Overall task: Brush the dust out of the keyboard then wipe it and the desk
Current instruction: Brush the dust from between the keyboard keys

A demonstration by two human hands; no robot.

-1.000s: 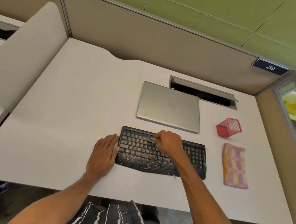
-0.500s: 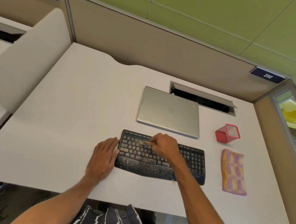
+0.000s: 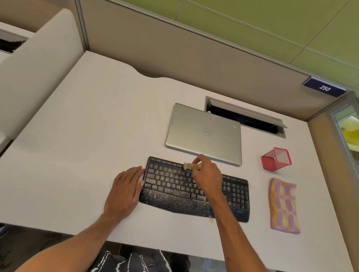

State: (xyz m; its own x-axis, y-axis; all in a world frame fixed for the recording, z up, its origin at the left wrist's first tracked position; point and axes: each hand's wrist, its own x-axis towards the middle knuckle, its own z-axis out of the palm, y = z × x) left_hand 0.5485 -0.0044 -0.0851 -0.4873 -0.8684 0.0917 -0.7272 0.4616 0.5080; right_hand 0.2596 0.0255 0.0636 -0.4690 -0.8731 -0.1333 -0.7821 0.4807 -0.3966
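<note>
Now the brushing is under way: a small pale brush point(image 3: 187, 165) is pinched in the fingertips of the right hand point(image 3: 206, 175), its bristles set on the top key rows of the keyboard point(image 3: 237, 190), just in front of the closed laptop point(image 3: 205, 134). The left hand point(image 3: 125, 188) is laid flat and spread on the desk point(image 3: 85, 148), holding nothing, fingertips pressed against the keyboard's left edge as a brace.

Dust is seen thick across the left keys and the palm rest; the number pad to the right looks cleaner. Short, light strokes are best drawn along each row in one direction, so grit is lifted out of the gaps and not driven under the caps. The brace should be kept firm, or the keyboard will be shoved sideways. Loosened dust is better swept toward one edge than scattered. The checked cloth point(image 3: 283, 206) lies to the right of the keyboard, below the red mesh cup point(image 3: 276, 159), untouched and ready for the wiping to follow.
</note>
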